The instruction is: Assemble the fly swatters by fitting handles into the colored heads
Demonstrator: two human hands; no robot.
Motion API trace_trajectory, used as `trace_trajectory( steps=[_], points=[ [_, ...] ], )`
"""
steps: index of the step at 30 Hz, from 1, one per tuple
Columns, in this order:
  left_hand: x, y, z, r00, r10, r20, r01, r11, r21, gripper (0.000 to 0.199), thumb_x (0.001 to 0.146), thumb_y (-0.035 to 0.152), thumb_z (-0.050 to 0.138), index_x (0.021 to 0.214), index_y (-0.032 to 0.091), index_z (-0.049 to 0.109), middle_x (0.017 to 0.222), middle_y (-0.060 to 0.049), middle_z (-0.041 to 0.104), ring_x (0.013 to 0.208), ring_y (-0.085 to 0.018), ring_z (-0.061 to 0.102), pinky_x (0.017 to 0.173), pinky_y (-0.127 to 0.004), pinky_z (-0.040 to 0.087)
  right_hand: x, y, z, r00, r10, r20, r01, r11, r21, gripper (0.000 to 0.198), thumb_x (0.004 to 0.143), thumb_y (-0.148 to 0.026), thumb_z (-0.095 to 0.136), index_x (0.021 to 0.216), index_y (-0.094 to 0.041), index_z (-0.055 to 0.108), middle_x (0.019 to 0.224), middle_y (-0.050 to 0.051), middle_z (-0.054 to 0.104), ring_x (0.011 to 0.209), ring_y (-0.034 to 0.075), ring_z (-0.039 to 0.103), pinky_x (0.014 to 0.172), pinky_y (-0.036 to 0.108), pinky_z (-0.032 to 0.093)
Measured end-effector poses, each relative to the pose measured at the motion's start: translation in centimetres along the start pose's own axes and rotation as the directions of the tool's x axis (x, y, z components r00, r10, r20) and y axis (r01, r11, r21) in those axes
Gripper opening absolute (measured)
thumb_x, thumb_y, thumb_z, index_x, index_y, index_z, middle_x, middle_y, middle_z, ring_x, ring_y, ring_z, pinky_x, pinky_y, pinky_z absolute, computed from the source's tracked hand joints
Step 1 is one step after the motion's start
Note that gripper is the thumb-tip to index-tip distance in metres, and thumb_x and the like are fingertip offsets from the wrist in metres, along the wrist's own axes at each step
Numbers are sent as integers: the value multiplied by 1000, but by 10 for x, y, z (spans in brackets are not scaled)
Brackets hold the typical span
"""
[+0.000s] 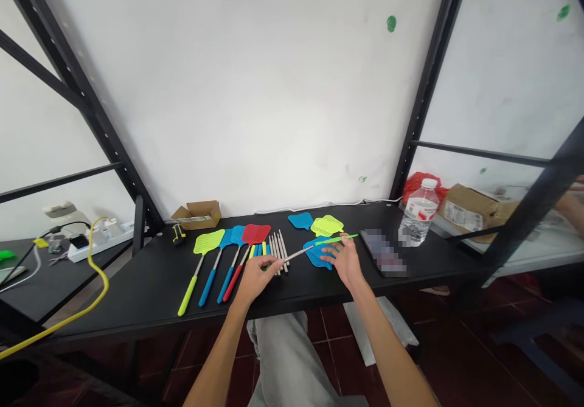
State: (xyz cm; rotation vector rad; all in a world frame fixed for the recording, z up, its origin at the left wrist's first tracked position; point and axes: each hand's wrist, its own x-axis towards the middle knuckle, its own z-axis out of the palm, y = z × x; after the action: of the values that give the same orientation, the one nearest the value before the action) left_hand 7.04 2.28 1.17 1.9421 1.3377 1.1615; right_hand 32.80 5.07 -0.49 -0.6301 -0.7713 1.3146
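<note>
My left hand (257, 278) is closed around a thin metal rod (298, 253), which slants up to the right. Between the fingers of my right hand (350, 265) is a green fly swatter head (335, 240), seen nearly edge-on. The rod's tip is close to the head's left end; whether they touch I cannot tell. Below my right hand lies a loose blue swatter head (317, 256); another blue head (300, 220) and a yellow-green one (327, 226) lie behind. Several metal rods (279, 246) lie beside my left hand, next to partly hidden coloured handles (259, 250).
Whole fly swatters (212, 276) lie in a row on the black table (137, 291). Behind them are an open cardboard box (197, 215) and a black-yellow object (179, 235). At right are a blurred phone-like slab (383, 252) and a water bottle (420, 215). A yellow cable (104, 279) hangs left.
</note>
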Motion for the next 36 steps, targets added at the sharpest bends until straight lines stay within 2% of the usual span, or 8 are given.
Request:
trace_trajectory(
  steps=[9, 21, 27, 36],
  points=[
    [-1, -1, -1, 1000, -6, -20, 5, 998, -69, 42, 85, 53, 59, 77, 14, 72, 66, -1, 61, 63, -13, 50, 59, -23, 35, -2, 0, 2, 999, -52, -14, 51, 999, -14, 41, 77, -48, 69, 104, -32, 42, 85, -4, 59, 80, 21, 66, 64, 37, 60],
    [-3, 2, 0, 1000, -20, 5, 20, 997, -77, 47, 82, 59, 59, 73, 15, 71, 59, -2, 58, 58, -14, 48, 54, -24, 34, -3, 2, 0, 997, -72, 12, 73, 996, -56, 41, 78, -49, 69, 107, -34, 44, 88, -4, 60, 81, 20, 66, 60, 33, 59],
    [-3, 2, 0, 1000, -25, 0, 24, 996, -83, 43, 81, 56, 61, 73, 15, 72, 59, -1, 59, 55, -12, 47, 53, -23, 31, -2, 4, -1, 997, -71, 11, 71, 995, -69, 42, 78, -50, 69, 109, -34, 45, 90, -4, 60, 80, 19, 66, 60, 33, 59],
    [-3, 4, -1, 1000, 1, -6, -1, 996, -85, 42, 79, 55, 62, 71, 15, 73, 59, -3, 63, 57, -15, 54, 53, -24, 36, -4, 3, 0, 990, -134, 35, 137, 984, -114, 43, 81, -47, 67, 114, -35, 42, 107, -2, 60, 87, 20, 66, 60, 31, 58]
  ],
)
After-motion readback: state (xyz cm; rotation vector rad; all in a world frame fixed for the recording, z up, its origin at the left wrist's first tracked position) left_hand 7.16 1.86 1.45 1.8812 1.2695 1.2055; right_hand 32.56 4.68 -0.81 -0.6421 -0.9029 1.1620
